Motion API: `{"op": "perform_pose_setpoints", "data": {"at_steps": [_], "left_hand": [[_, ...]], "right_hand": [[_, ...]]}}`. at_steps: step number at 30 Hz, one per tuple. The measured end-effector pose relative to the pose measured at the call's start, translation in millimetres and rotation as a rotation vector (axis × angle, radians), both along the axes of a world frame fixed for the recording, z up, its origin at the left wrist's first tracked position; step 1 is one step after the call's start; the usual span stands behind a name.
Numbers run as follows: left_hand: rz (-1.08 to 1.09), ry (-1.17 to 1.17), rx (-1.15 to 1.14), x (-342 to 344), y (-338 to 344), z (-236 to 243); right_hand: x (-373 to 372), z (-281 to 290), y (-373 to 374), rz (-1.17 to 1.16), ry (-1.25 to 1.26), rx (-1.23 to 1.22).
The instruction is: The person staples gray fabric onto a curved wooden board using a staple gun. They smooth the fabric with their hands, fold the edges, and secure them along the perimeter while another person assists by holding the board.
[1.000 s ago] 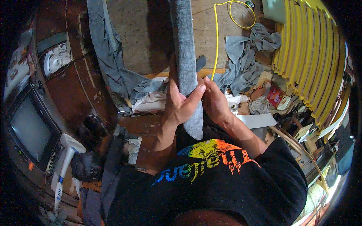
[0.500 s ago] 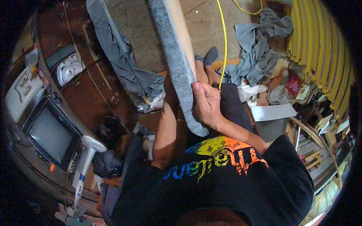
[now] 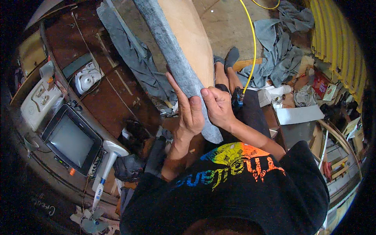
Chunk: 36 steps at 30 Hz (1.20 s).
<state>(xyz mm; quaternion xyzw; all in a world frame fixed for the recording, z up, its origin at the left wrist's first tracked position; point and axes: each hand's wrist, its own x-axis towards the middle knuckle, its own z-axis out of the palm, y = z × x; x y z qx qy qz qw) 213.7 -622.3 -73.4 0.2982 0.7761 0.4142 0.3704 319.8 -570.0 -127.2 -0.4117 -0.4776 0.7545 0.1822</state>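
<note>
A long tan board point(image 3: 190, 35) slants up and away from my lap. Grey fabric point(image 3: 168, 47) covers its narrow edge, and the fabric's near end hangs close to my shirt. My left hand point(image 3: 190, 111) grips the edge from the left, thumb against the fabric and index finger stretched along its side. Across from it, my right hand point(image 3: 218, 105) holds the board's near end, thumb on the fabric edge and fingers curled, partly hidden. Beside my right hand, a yellow hose point(image 3: 253, 43) ends in a small dark tool point(image 3: 237, 97) over my thigh, mostly hidden.
Grey cloth point(image 3: 135, 51) lies left of the board, and crumpled grey cloth point(image 3: 280, 58) to the right. A television point(image 3: 74, 139) and a white fan point(image 3: 107, 164) stand at left. Ribbed yellow material point(image 3: 338, 43), a white sheet point(image 3: 299, 114) and wood scraps point(image 3: 337, 168) are at right.
My left hand has come up from behind the board onto the fabric edge. The board has turned, showing more of its tan face. My right hand keeps its hold.
</note>
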Motion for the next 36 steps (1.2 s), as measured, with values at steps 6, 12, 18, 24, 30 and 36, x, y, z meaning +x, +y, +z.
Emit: {"op": "perform_pose_setpoints", "data": {"at_steps": [6, 12, 18, 24, 30, 36], "left_hand": [[-0.074, 0.105, -0.052, 4.4, 2.5, -2.3], [0.301, -0.297, 0.12, -4.3, 21.0, -22.5], [0.445, -0.524, -0.066, -59.7, 28.5, -41.7], [-0.004, 0.113, 0.072, -47.8, 43.2, -14.7], [-0.23, 0.289, -0.008, -51.2, 23.7, -15.4], [-0.316, 0.433, -0.011, -27.1, 33.6, -0.2]], "right_hand": [[-11.4, 22.1, 43.7, 0.076, -0.081, -0.012], [-19.3, 2.8, 37.2, 0.029, -0.029, -0.02], [-26.0, 3.7, 28.5, 0.001, -0.032, 0.007], [-29.5, -2.0, 21.2, -0.03, -0.031, 0.013], [-29.2, 1.0, 20.7, -0.039, -0.034, -0.02], [2.6, 14.4, 16.4, -0.035, -0.068, -0.054]]}}
